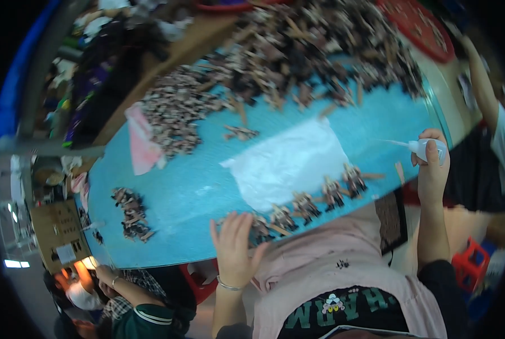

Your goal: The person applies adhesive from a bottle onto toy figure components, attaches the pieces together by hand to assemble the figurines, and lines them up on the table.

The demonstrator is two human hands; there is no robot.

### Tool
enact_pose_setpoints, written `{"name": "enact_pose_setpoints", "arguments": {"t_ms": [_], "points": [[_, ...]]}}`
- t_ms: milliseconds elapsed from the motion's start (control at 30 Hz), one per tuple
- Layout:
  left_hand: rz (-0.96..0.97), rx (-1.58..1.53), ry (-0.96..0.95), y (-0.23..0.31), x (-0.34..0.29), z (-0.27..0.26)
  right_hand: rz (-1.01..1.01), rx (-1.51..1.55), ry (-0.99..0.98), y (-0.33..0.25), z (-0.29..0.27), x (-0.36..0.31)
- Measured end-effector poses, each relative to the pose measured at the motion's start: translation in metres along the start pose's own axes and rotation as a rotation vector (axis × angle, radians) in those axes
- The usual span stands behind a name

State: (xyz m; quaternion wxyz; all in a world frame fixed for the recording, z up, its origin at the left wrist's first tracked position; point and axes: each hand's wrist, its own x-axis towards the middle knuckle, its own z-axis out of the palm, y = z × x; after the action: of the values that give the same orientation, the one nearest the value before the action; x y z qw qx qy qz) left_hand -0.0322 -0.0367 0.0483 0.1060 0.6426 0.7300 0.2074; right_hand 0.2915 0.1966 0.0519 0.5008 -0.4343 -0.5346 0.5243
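Observation:
My right hand, at the right side of the table, is wrapped round a white squeeze bottle whose thin nozzle points left. My left hand lies at the table's near edge with its fingers stretched out. It is beside the leftmost of several small brown-and-cream figures, partly covering that end of the row. The figures run along the near edge, each with a light brown stick-like piece. Just beyond them a wrinkled white sheet is spread on the blue tabletop.
A large heap of brown and cream pieces covers the far side, with smaller pieces beside a pink cloth. A dark cluster lies left. A red basket stands far right. Other people's arms show at both sides.

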Motion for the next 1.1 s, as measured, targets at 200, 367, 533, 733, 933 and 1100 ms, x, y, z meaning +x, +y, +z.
{"name": "enact_pose_setpoints", "arguments": {"t_ms": [200,367,533,733,933,1100], "points": [[0.069,-0.121,0.251,-0.029,-0.020,0.004,-0.246,-0.133,-0.350,-0.037,0.129,0.097],[-0.077,-0.165,0.676,-0.047,-0.008,0.012,-0.674,-0.354,-0.443,-0.008,0.281,0.230],[-0.014,-0.104,0.549,-0.047,-0.007,0.013,-0.627,-0.546,-0.182,0.003,0.374,0.271],[-0.032,-0.074,0.549,-0.048,-0.006,0.013,-0.632,-0.480,-0.127,-0.006,0.363,0.243],[-0.063,-0.112,0.531,-0.051,-0.014,0.010,-0.846,-0.857,-0.804,-0.002,0.289,0.110],[-0.018,-0.450,0.254,-0.055,0.001,-0.004,-0.752,-1.093,-0.854,0.025,0.270,0.062]]}}
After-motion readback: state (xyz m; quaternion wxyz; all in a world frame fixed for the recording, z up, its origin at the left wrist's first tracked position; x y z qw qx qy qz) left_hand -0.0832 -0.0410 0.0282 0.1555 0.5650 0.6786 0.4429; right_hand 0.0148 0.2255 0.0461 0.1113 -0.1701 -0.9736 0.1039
